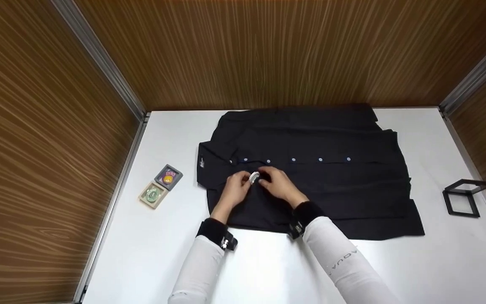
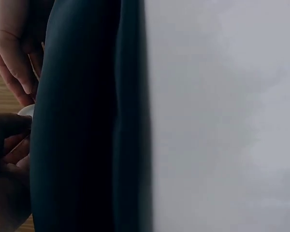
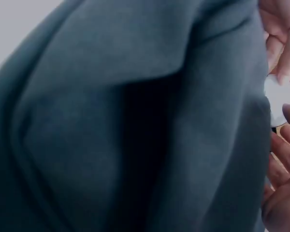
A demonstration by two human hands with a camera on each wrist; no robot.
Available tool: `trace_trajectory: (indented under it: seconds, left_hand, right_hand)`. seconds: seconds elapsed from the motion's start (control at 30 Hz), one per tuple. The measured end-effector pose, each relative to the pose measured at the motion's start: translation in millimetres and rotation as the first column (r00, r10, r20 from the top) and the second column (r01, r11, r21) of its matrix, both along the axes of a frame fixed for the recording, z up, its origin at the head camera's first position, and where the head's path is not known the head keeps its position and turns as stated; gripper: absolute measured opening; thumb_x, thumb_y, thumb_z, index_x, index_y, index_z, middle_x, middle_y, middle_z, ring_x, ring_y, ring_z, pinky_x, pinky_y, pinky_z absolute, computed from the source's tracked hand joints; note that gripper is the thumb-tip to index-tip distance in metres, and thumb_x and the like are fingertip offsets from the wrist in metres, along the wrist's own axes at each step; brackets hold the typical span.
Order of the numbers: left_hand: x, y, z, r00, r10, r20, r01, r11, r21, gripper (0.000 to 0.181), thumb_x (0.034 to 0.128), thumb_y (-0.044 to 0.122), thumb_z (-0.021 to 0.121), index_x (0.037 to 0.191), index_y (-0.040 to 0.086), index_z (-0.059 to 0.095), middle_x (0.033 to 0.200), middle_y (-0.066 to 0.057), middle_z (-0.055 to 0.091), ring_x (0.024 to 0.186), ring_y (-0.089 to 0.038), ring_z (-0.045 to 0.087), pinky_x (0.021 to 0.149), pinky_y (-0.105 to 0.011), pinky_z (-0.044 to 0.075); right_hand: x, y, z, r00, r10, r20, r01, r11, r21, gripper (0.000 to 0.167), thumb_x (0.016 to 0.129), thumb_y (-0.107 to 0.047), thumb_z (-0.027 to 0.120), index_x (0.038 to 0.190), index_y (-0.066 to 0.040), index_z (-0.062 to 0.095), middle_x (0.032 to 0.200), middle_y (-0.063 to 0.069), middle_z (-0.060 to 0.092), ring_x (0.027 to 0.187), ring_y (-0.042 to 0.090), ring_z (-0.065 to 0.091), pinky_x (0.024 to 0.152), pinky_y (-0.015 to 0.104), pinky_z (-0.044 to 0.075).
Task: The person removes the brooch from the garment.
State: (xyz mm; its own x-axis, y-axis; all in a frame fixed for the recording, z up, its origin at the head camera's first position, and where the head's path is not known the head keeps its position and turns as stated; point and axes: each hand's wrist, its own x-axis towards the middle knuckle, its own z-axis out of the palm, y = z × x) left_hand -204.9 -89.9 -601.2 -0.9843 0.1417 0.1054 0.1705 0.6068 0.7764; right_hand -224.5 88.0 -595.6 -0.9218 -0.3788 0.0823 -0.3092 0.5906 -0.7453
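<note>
A black button-up shirt (image 1: pixel 310 190) lies spread on the white table, its collar (image 1: pixel 209 164) to the left and a row of light buttons across it. Above its near front panel, my left hand (image 1: pixel 235 190) pinches a small white round badge (image 1: pixel 254 177), tilted on edge. At the badge's right side is my right hand (image 1: pixel 280 183), with thumb and index finger on its edge. Dark cloth fills most of both wrist views. The badge (image 3: pixel 279 99) peeks out between the fingers at the right edge of the right wrist view; its back is hidden.
Two small square framed pieces, one grey (image 1: pixel 168 177) and one beige (image 1: pixel 153 194), lie left of the collar. A black hinged frame (image 1: pixel 461 204) stands partly open at the far right. Wood-grain walls (image 1: pixel 268 55) bound the table (image 1: pixel 251 270).
</note>
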Motion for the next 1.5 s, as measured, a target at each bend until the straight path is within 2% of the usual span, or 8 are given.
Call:
trace_trajectory:
  seconds: [0.17,0.47,0.63,0.8,0.9,1.0,1.23,1.5]
  left_hand:
    - [-0.7,2.2,1.8,1.0,0.01,0.01,-0.01,1.0,0.02,0.012,0.0911,0.003,0.066,0.102,0.001,0.069,0.091,-0.009,0.069,0.08,-0.018,0.066,0.073,-0.029,0.054]
    - [-3.1,5.5,8.4,0.999,0.043,-0.031,-0.048,0.985,-0.164,0.016,0.0933,0.023,0.067,0.095,0.01,0.075,0.085,0.001,0.072,0.074,-0.013,0.065,0.069,-0.035,0.054]
    - [-2.7,2.7,9.0,0.999,0.034,0.016,-0.033,0.998,-0.048,0.014,0.0926,0.013,0.066,0.097,0.002,0.073,0.08,-0.003,0.072,0.067,-0.013,0.066,0.064,-0.029,0.054]
    - [-1.1,-1.6,2.0,0.992,0.077,0.103,-0.087,0.991,0.104,0.011,0.0917,0.003,0.063,0.099,-0.003,0.069,0.083,-0.009,0.072,0.069,-0.016,0.068,0.063,-0.026,0.054]
    - [-0.7,-3.3,-2.2,0.983,0.078,0.168,-0.112,0.972,0.206,0.01,0.0921,-0.001,0.061,0.099,-0.006,0.065,0.086,-0.014,0.071,0.073,-0.021,0.069,0.064,-0.027,0.057]
    - [-1.2,-3.7,-5.3,0.969,0.065,0.239,-0.144,0.933,0.329,0.01,0.0925,-0.006,0.059,0.101,-0.01,0.062,0.086,-0.018,0.068,0.072,-0.025,0.07,0.064,-0.029,0.059]
    - [-1.8,-2.8,-8.2,0.946,0.066,0.317,-0.213,0.865,0.455,0.011,0.0926,-0.009,0.057,0.103,-0.013,0.06,0.087,-0.019,0.066,0.071,-0.025,0.07,0.064,-0.03,0.059]
    - [-3.8,-1.2,-11.5,0.933,0.068,0.353,-0.253,0.823,0.508,0.015,0.0928,-0.012,0.052,0.106,-0.016,0.058,0.089,-0.023,0.067,0.07,-0.023,0.069,0.065,-0.031,0.059]
  right_hand:
    - [-1.7,-3.6,-6.0,1.0,-0.005,-0.021,0.005,1.0,0.014,0.028,0.093,-0.008,0.067,0.118,0.004,0.066,0.12,0.019,0.063,0.116,0.032,0.057,0.102,0.042,0.042]
    - [-0.5,-4.0,-11.3,1.0,0.021,-0.008,-0.021,1.0,0.011,0.033,0.094,-0.003,0.061,0.127,0.002,0.063,0.127,0.018,0.06,0.121,0.032,0.054,0.105,0.042,0.041]
    - [-2.6,-4.5,-12.0,0.999,-0.014,0.047,0.016,0.999,-0.047,0.031,0.094,-0.006,0.064,0.125,0.0,0.065,0.126,0.016,0.061,0.122,0.031,0.054,0.105,0.042,0.04]
    - [-5.9,-5.3,-12.5,0.996,-0.033,0.084,0.039,0.996,-0.077,0.031,0.095,-0.011,0.064,0.123,0.002,0.065,0.122,0.016,0.061,0.119,0.03,0.055,0.104,0.041,0.041]
    - [-7.1,-6.6,-14.3,0.997,-0.031,0.074,0.037,0.995,-0.087,0.031,0.094,-0.011,0.066,0.121,0.003,0.066,0.123,0.017,0.059,0.119,0.032,0.053,0.104,0.043,0.039]
    - [-6.3,-8.5,-16.2,0.996,-0.063,0.065,0.068,0.995,-0.071,0.032,0.092,-0.014,0.068,0.12,0.0,0.067,0.131,0.017,0.054,0.125,0.035,0.048,0.107,0.049,0.033]
    - [-3.2,-14.3,-17.8,0.985,-0.162,0.061,0.159,0.986,0.04,0.035,0.087,-0.026,0.072,0.118,-0.012,0.071,0.142,0.01,0.051,0.135,0.03,0.04,0.114,0.058,-0.005]
    - [-2.4,-16.9,-23.0,0.98,-0.199,0.005,0.199,0.98,0.005,0.027,0.089,-0.024,0.07,0.112,-0.012,0.073,0.133,0.007,0.059,0.132,0.029,0.044,0.115,0.056,0.001]
